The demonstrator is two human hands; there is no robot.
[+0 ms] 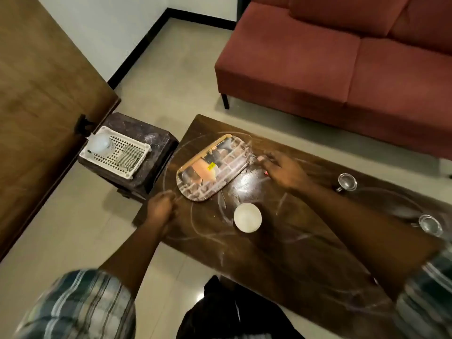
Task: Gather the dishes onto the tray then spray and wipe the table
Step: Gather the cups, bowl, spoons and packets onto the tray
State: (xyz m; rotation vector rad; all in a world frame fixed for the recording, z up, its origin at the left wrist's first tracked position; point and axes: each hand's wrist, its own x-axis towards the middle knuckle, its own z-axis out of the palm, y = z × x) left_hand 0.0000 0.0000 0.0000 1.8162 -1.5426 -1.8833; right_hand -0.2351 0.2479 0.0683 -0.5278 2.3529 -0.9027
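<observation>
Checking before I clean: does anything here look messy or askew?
Yes. White swirling smears cover much of the table. The tray lies skewed to the table's edges, and the bowl and two cups stand off it, on the smeared top.

Across from me stands a rust-red sofa on a black leg, set on pale floor tiles. A black skirting runs along the white wall. To my left a brown wooden door with a dark handle stands beside a dark marbled side stand, which carries a white perforated basket.
</observation>
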